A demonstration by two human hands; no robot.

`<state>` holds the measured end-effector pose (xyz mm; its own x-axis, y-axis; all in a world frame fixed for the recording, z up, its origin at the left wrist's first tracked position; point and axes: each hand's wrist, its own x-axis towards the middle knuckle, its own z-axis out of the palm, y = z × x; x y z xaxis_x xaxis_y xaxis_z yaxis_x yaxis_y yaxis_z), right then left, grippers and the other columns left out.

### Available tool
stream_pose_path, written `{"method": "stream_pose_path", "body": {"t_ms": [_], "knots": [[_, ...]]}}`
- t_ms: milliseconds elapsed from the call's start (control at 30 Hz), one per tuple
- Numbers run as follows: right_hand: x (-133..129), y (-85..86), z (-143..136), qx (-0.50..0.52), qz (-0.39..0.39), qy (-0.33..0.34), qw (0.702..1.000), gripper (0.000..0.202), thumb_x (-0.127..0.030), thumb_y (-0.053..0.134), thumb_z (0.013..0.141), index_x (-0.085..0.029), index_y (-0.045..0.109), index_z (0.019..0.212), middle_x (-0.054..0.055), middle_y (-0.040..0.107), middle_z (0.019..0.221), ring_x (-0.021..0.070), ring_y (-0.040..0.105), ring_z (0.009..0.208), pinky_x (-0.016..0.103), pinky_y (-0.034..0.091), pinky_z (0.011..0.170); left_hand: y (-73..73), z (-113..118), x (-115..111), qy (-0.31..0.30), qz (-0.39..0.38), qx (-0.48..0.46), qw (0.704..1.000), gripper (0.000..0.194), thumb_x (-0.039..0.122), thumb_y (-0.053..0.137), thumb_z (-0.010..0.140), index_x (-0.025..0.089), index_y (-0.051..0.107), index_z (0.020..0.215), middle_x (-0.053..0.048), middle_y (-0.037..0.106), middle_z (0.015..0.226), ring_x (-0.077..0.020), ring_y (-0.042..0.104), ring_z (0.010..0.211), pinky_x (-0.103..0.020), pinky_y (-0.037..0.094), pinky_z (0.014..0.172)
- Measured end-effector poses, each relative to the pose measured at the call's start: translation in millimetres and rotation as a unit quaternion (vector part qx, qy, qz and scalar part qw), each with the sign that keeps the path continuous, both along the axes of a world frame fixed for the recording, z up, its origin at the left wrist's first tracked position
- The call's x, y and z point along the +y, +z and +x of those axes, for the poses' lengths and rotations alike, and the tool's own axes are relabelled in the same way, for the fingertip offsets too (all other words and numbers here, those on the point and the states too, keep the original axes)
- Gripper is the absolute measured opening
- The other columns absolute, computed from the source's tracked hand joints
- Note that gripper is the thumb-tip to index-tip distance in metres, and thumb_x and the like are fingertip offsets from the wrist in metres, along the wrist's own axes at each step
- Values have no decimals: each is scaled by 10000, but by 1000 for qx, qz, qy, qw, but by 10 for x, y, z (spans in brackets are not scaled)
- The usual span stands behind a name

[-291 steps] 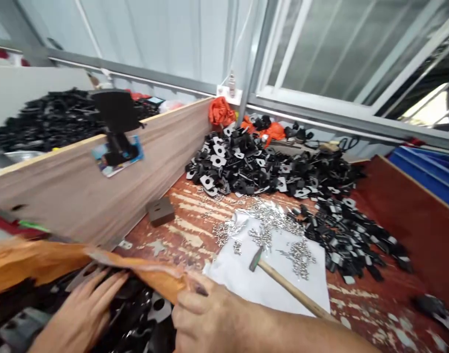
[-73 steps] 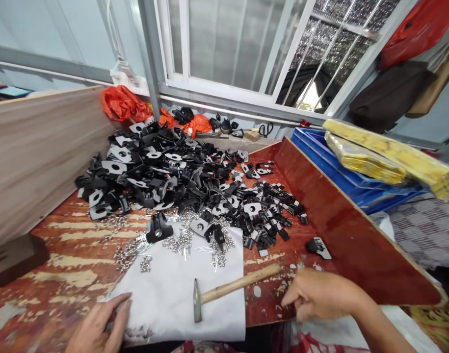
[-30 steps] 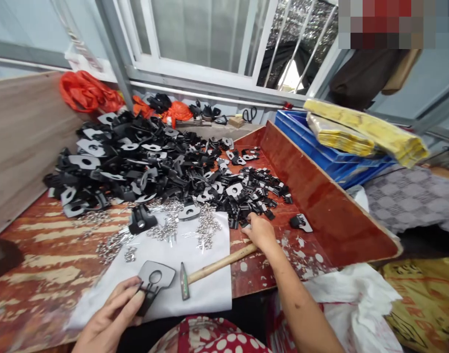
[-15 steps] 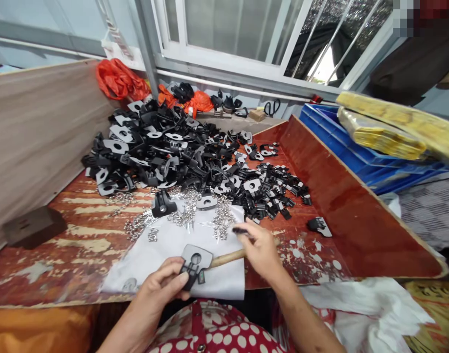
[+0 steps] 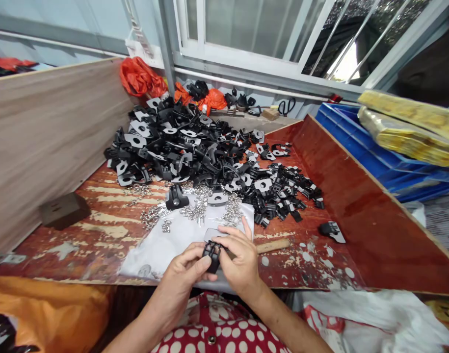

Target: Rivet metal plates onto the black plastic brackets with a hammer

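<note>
Near the table's front edge, my left hand [image 5: 189, 267] grips a black plastic part [image 5: 212, 255] with a grey plate. My right hand [image 5: 239, 255] is pressed against the same part from the right, its fingers over the top. A wooden handle [image 5: 274, 246] sticks out to the right from behind my right hand. Under both hands lies a white sheet [image 5: 154, 250]. Small metal screws [image 5: 231, 212] are heaped at its far edge, beside a black clamp piece [image 5: 176, 197] and a grey-topped piece [image 5: 217, 198].
A large pile of black parts [image 5: 195, 147] covers the back of the table [image 5: 106, 215]. A dark block [image 5: 64, 211] sits at the left. One loose part [image 5: 332, 231] lies right. Beyond the red side board [image 5: 375, 206] stands a blue crate [image 5: 393, 166].
My right hand has moved left with its small black piece and now meets the part in my left hand. The view has shifted, so the table appears further right.
</note>
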<state>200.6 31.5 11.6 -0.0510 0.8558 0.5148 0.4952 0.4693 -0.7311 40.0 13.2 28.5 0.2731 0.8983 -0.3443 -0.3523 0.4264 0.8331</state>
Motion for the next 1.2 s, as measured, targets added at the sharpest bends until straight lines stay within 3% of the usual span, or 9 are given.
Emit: {"method": "stream_pose_path", "body": {"t_ms": [300,467,533,600,667,833,933,1067,1200], "knots": [[-126,-28,-38,7,-31,96,995,355,-114,542,902,-307,749,1117,6,783,913,230,703,1031,568,247,1216,-57,-137,2,-4,1,29,1000,259,437,836,739,182,804,771,-70,580,975,-202,559,814,-261,561,588],[-21,38,-57,80,-212,220,949,277,-184,564,925,-249,750,1120,7,772,978,179,697,899,400,440,1076,-90,-328,62,6,16,103,995,323,493,831,726,173,797,758,-85,413,1535,-82,560,616,-277,540,574],[198,90,-24,5,-205,272,940,324,-136,526,925,-258,752,1124,-5,776,977,172,683,888,383,455,1023,-96,-395,89,12,24,120,992,331,498,818,737,170,776,722,-87,478,1501,-90,542,616,-259,501,553],[519,119,21,-122,-132,236,955,362,-65,511,906,-256,755,1093,-2,773,969,174,660,905,406,413,1034,-118,-449,97,29,19,121,992,319,493,821,732,178,769,743,-79,673,1140,-111,495,604,-236,444,543],[884,109,68,-280,-41,140,949,340,-55,539,903,-230,733,1120,43,754,1048,207,619,1004,425,388,1018,-153,-492,77,53,0,118,992,313,489,823,730,186,767,786,-17,644,820,-121,460,589,-232,414,570],[1552,36,229,-474,7,61,878,157,-104,582,926,-162,722,885,92,691,905,224,562,926,346,421,858,-215,-561,-44,94,-41,90,991,323,486,852,684,191,722,704,26,585,721,-128,482,602,-242,410,614],[1657,132,409,-472,10,26,881,227,-130,519,977,-158,714,865,96,673,894,224,545,910,336,415,856,-221,-591,-95,94,-49,81,991,347,504,850,688,190,704,678,31,568,682,-127,471,595,-236,407,607],[1567,291,525,-440,11,-81,894,280,-152,438,1018,-109,675,1160,180,647,1166,289,511,1091,429,376,956,-214,-596,-101,109,-65,78,989,361,500,869,667,185,693,656,26,561,700,-127,467,601,-230,419,578],[1426,87,241,-425,-35,-16,904,217,-122,519,971,-169,731,962,124,702,1025,247,580,982,373,429,894,-196,-558,-80,104,-62,73,990,355,501,873,675,186,709,681,24,568,708,-123,474,622,-208,446,580]]}}
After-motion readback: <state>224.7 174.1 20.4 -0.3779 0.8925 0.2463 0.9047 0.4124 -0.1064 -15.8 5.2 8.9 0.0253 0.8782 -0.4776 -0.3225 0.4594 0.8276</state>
